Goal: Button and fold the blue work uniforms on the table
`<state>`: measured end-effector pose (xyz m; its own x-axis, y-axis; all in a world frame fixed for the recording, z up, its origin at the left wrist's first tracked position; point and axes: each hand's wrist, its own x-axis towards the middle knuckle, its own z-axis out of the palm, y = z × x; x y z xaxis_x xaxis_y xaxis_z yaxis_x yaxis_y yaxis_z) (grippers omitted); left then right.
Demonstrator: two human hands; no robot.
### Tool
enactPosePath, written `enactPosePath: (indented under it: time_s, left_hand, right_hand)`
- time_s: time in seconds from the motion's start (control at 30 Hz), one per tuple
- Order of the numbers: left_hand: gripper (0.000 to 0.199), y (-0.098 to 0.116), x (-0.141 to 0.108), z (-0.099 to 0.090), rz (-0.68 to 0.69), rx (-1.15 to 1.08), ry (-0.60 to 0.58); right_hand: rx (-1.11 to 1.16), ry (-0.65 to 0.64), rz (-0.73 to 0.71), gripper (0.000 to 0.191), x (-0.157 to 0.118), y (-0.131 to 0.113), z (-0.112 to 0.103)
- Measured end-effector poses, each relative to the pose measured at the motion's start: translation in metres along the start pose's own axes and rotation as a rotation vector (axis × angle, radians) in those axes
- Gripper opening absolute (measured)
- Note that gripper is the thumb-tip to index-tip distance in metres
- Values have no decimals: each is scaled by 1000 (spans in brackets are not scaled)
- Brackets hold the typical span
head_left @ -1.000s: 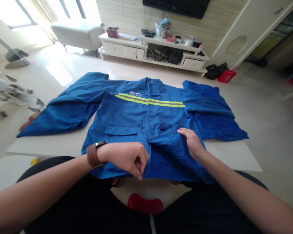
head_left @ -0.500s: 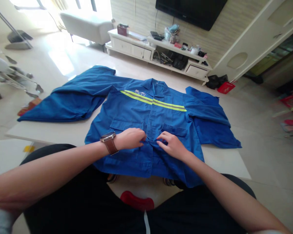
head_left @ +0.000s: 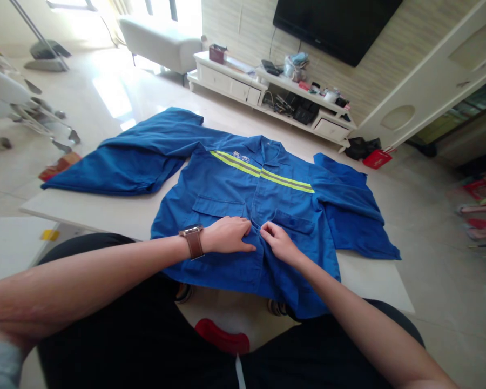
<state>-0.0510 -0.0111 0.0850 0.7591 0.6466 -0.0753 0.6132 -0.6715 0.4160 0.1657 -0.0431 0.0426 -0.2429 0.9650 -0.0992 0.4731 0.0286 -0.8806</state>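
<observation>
A blue work jacket (head_left: 222,183) with a yellow-and-grey reflective stripe (head_left: 283,180) across its chest lies front side up, sleeves out to both sides, on a white table (head_left: 85,212). My left hand (head_left: 229,235), with a brown-strapped watch (head_left: 193,241) on its wrist, rests over the front beside the centre placket. Its thumb stands apart from the bent fingers. Close to it on the right, my right hand (head_left: 279,243) pinches the placket edge between thumb and fingertips. Whether a button is in that pinch is too small to tell.
A red object (head_left: 222,336) is on the floor between my legs. Beyond the table stand a white TV cabinet (head_left: 222,81) with clutter and a light bench (head_left: 157,43). At the far right a red bag (head_left: 377,158) lies on the floor, near another person's legs (head_left: 484,219).
My right hand has closed its fingers on the placket edge. My left thumb and fingers have spread apart. The view has shifted slightly, so the jacket appears farther right.
</observation>
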Motion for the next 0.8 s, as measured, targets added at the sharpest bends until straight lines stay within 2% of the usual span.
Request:
enactPosePath:
  time_s: [0.1, 0.17, 0.23, 0.33, 0.4, 0.5, 0.6, 0.73, 0.8]
  left_hand:
    - [46, 5, 0, 6, -7, 36, 52]
    - [48, 9, 1, 13, -8, 78, 74]
    - [54, 13, 2, 21, -67, 101, 104]
    - [59, 18, 6, 30, -178, 126, 164]
    - [54, 19, 8, 33, -188, 149, 177]
    - [40, 18, 10, 34, -147, 165, 164]
    - [30, 19, 8, 32, -88, 156, 166]
    - [41, 23, 6, 29, -79, 115, 188]
    - [37, 23, 6, 28, -68, 121, 177]
  right_hand:
    - [-56, 81, -62, 11, -7, -8, 0]
    - [-141, 97, -116, 7, -10, -13, 0]
    - [-261, 101, -151, 6, -12, -17, -1]
    - [-406, 60, -125, 13, -14, -18, -5]
    - [-445, -7, -81, 12, -15, -18, -8]
    - [-421, -78, -44, 8, -15, -18, -13]
    - [-320, -81, -23, 13, -14, -17, -15]
    - [-156, -99, -20, 18, -14, -19, -17]
    - [-126, -107, -28, 20, -14, -20, -18]
